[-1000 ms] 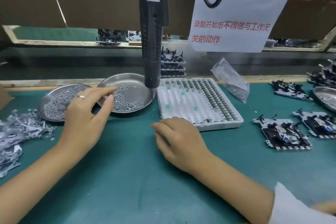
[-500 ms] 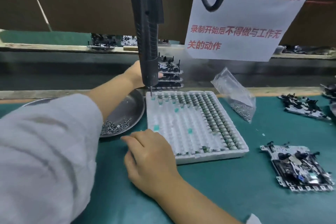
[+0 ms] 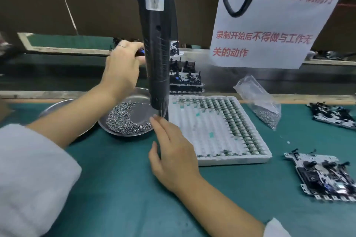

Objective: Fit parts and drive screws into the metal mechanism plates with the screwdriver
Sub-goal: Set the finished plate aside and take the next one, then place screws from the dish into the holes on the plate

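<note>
- Two bare hands work over a green mat (image 3: 119, 188) in the head view, with a black electric screwdriver (image 3: 157, 44) hanging upright between them.
- Left hand (image 3: 123, 67), ring on one finger, reaches far back beside the screwdriver; its fingers curl round something dark with a blue spot, mostly hidden behind the tool body, so I cannot tell what it is.
- Right hand (image 3: 173, 156) lies low on the mat with straight, relaxed fingers holding nothing; its fingertips (image 3: 154, 120) are at the near rim of the screw dish, beside the left edge of the white tray.
- Screw dish (image 3: 142, 114), round and metal, holds a crescent of small screws (image 3: 123, 119); a second metal dish (image 3: 55, 106) sits partly behind the left forearm.
- White tray (image 3: 217, 136), just right of the dish, has rows of small parts filling its right side.
- Stack of mechanism plates (image 3: 185, 79) stands behind the tray, close to the screwdriver.
- Another mechanism plate (image 3: 325, 177) lies flat at the right near edge, one more (image 3: 335, 113) farther back right.
- Clear bag of screws (image 3: 260, 102) slumps beside the tray's far right corner.
- White paper sign (image 3: 269, 25) with red characters hangs above.
</note>
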`<state>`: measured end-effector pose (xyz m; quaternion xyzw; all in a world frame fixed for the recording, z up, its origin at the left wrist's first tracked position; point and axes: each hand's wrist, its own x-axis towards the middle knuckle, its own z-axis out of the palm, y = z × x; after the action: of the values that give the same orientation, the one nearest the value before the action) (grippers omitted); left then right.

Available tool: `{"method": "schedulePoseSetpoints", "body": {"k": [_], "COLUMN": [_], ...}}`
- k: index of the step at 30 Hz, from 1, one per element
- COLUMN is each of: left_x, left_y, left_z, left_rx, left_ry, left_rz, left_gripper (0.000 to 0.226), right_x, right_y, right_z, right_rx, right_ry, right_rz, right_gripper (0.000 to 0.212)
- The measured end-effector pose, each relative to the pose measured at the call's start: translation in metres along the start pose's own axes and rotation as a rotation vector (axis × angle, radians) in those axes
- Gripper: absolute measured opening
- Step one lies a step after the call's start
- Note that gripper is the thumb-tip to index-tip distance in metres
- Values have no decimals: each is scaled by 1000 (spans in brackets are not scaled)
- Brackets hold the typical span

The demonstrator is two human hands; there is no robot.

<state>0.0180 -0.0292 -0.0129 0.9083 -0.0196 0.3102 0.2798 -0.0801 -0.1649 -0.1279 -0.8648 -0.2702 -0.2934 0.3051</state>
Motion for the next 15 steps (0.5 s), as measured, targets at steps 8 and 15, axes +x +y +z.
{"method": "schedulePoseSetpoints", "body": {"k": [8,15], "left_x": [-137,-235], "left_y": [-54,-50], "left_z": [-91,-93], "left_rx": [80,59], "left_ry": [-6,-246], "left_rz": [132,219], "left_gripper": [37,29], "right_x": [-8,-25], "right_y": [-6,-21], "right_z": [-3,-15], "right_rx": [262,237], "right_ry": [93,0], "right_rz": [159,-310], "right_gripper": [38,35]}}
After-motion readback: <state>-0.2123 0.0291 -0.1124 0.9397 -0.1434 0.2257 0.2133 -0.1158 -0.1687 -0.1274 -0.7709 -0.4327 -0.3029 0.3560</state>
